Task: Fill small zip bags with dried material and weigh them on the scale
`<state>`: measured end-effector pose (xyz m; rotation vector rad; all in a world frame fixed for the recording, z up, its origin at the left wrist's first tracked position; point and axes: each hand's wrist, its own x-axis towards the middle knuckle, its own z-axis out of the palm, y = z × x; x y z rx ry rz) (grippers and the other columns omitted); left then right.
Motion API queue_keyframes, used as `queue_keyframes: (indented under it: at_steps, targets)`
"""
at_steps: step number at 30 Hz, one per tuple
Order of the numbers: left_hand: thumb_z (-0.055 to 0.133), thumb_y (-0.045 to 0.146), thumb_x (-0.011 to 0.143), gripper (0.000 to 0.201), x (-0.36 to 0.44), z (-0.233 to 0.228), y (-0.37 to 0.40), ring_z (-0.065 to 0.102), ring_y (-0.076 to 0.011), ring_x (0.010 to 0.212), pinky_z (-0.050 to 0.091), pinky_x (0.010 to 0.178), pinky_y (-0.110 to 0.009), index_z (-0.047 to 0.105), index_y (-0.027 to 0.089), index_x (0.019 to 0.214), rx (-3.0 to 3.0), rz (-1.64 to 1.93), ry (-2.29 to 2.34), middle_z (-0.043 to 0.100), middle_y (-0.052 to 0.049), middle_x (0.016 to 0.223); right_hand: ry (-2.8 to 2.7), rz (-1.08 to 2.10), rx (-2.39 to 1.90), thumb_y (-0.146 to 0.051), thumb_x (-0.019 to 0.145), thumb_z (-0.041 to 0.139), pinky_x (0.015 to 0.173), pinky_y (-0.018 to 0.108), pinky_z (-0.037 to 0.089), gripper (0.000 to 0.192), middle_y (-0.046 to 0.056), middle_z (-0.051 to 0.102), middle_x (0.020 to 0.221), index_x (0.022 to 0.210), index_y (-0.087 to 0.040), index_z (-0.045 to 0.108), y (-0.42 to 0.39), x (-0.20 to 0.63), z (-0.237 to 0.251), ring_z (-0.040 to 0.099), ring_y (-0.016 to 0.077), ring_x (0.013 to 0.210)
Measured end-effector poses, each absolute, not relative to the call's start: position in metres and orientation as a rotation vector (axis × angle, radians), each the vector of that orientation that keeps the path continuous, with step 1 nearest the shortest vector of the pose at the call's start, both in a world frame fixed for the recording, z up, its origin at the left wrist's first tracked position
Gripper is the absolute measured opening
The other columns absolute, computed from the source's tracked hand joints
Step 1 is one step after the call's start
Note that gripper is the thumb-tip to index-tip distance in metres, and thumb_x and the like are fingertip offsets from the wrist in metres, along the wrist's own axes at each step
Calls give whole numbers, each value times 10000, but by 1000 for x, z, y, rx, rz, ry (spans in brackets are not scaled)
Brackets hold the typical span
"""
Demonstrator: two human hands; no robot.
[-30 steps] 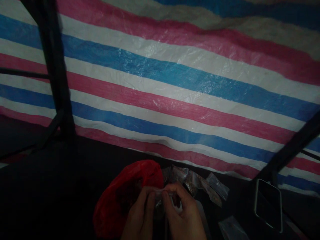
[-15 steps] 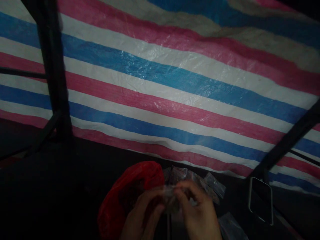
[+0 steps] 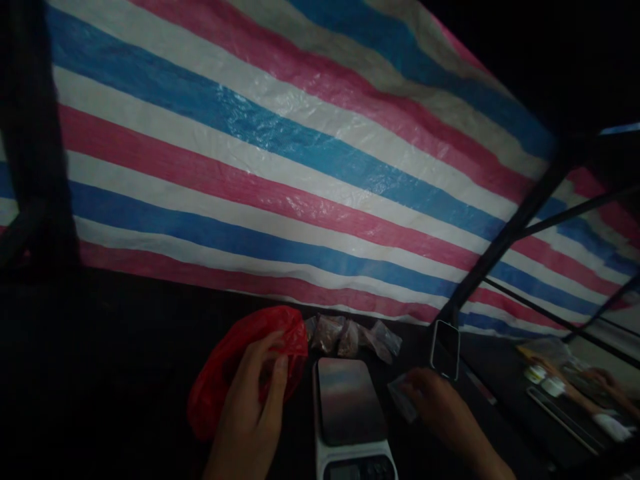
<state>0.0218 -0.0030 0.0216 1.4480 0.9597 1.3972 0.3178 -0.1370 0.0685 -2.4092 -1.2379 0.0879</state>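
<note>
Fingers [image 3: 273, 363] of your left hand [image 3: 247, 407] lie spread and loose over the right side of the red plastic bag [image 3: 225, 370], touching its crumpled film without pinching it. Your right hand [image 3: 440, 403] is curled around a small clear packet [image 3: 403, 400], holding it low over the dark tabletop [image 3: 125, 373]; the light is too dim to tell whether the packet rests on the surface.

Between your two hands sits the digital scale [image 3: 350, 407], its long axis running away from you, platter bare. The packet lies just off the scale's right edge, so your right hand is the nearer one to the platter, with the scale to its left. A row of filled packets [image 3: 350, 335] lies just beyond the scale's far end, and a phone [image 3: 445, 349] stands propped a little past your right hand.
</note>
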Motion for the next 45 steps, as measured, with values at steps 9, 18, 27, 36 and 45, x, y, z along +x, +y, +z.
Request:
queue_keyframes:
  at_steps: [9, 18, 27, 36, 45]
  targets:
    - [503, 484, 1037, 304, 40, 20, -33, 718, -218, 1109, 557, 999, -359, 671, 291, 1202, 1697, 1346, 735, 743, -56, 1185, -1292, 133, -2522, -232, 971, 462, 883, 313, 535, 337, 139, 794, 1185, 1190, -188, 714, -158, 302, 45, 757, 284, 1124]
    - [530, 445, 1019, 311, 53, 19, -57, 746, -243, 1181, 600, 1045, -381, 717, 302, 1222, 1965, 1232, 664, 775, -72, 1240, -1297, 171, -2408, -205, 982, 518, 822, 315, 517, 229, 120, 814, 994, 952, -187, 744, -163, 288, 78, 780, 279, 978]
    - [822, 323, 834, 671, 86, 3, -88, 634, -330, 1388, 545, 1133, -450, 620, 271, 1472, 2114, 1149, 534, 660, -134, 1514, -1332, 528, -1891, -270, 895, 612, 599, 232, 472, 181, 42, 778, 783, 817, -179, 748, -176, 204, 103, 715, 186, 700]
    - [813, 253, 824, 496, 68, 15, -83, 737, -218, 1235, 585, 1054, -287, 723, 406, 1287, 1874, 1112, 463, 782, 13, 1325, -1305, 785, -1785, -419, 867, 683, 595, 248, 430, 268, -1, 655, 675, 734, -188, 652, -177, 213, 118, 587, 147, 625]
    - [676, 575, 855, 421, 27, 18, -64, 750, -320, 1148, 595, 1039, -499, 754, 273, 1139, 1460, 1355, 1030, 798, -89, 1213, -1841, 569, -1728, -230, 1037, 504, 843, 252, 567, 275, 54, 815, 1055, 1080, -181, 771, -67, 156, 118, 764, 181, 972]
